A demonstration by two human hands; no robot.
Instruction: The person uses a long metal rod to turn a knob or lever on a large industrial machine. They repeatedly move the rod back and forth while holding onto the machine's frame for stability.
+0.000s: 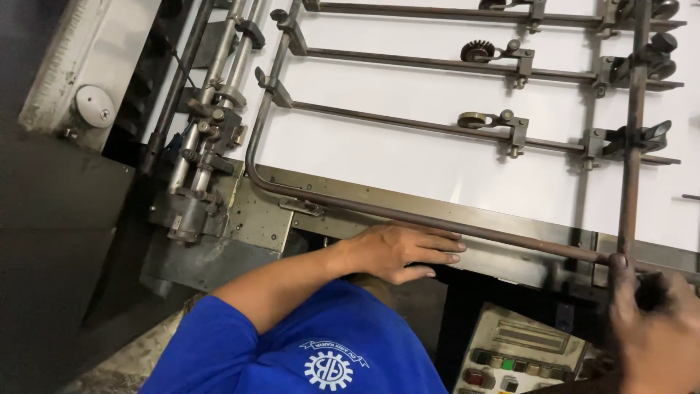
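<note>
The left hand (405, 250) lies flat, palm down and fingers stretched out to the right, on the brass-coloured front edge plate (503, 219) of a sheet-feeding machine; its grip is wide open and holds nothing, the fingertips just touching the lower side of the curved metal rod (437, 219). That rod runs long from lower right to the left along the plate, then bends upward at its left end toward the clamp assembly (204, 146). The right hand (652, 321) sits at the far right, its thumb pressed up against the point where the rod meets the upright bar (633, 131); the rest of that hand is dark and partly out of view, so I cannot tell whether its grip is closed on anything. The rod thus lies directly above the left hand's fingers and to the left of the right hand, with both hands in contact with it. Beyond the plate spreads a large white sheet (408, 153), crossed by thin guide rods (437, 128) carrying small wheels (477, 51). Below the right hand is a control panel (521, 354) with coloured buttons, and a blue sleeve (292, 343) fills the lower middle.
</note>
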